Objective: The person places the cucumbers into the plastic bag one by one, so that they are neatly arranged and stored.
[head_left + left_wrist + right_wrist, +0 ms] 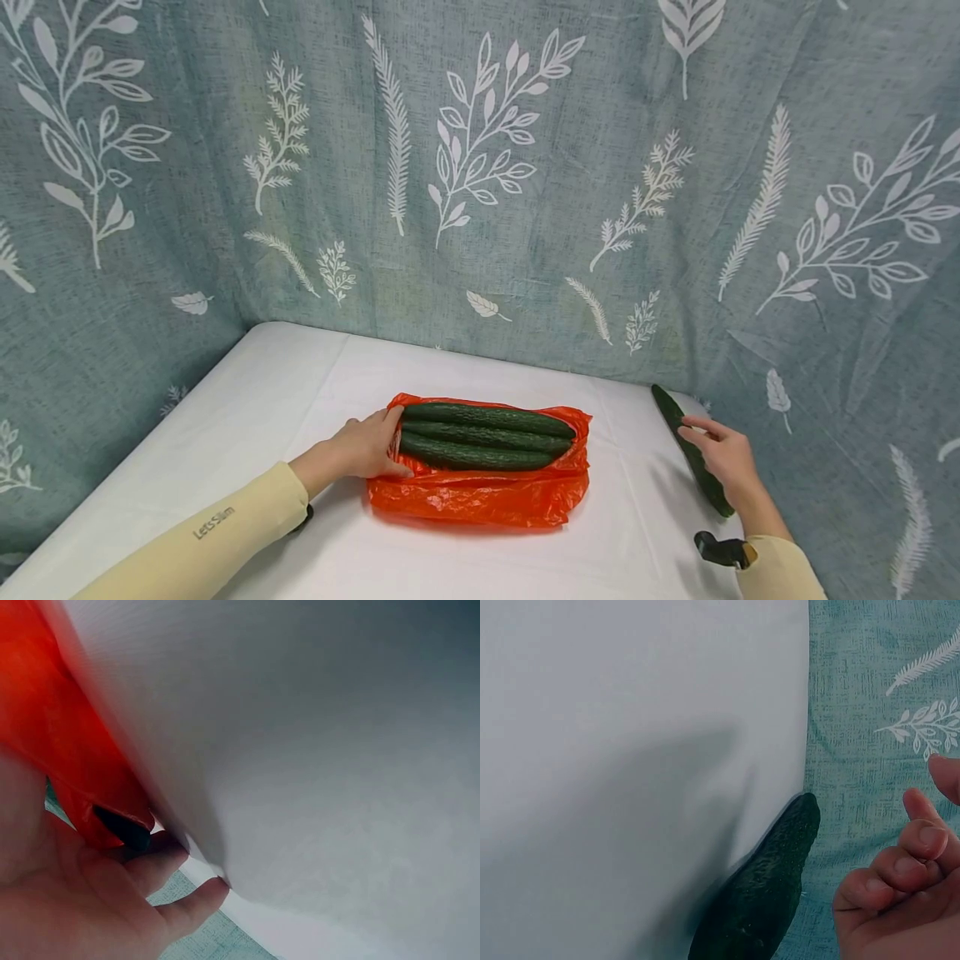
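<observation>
Three dark green cucumbers lie side by side on and partly inside a red plastic bag in the middle of the table. At the bag's left end my left hand grips its edge, fingers at the back and thumb at the front. The left wrist view shows the red bag close against that hand's fingers, with a dark cucumber tip beside them. A single cucumber lies at the table's right side. My right hand hovers over it with loosely bent fingers, apart from the cucumber in the right wrist view.
A white cloth covers the table. Behind and at both sides hangs a blue-green curtain with white leaf prints. The lone cucumber lies close to the table's right edge. A dark wrist strap part sits below the right hand.
</observation>
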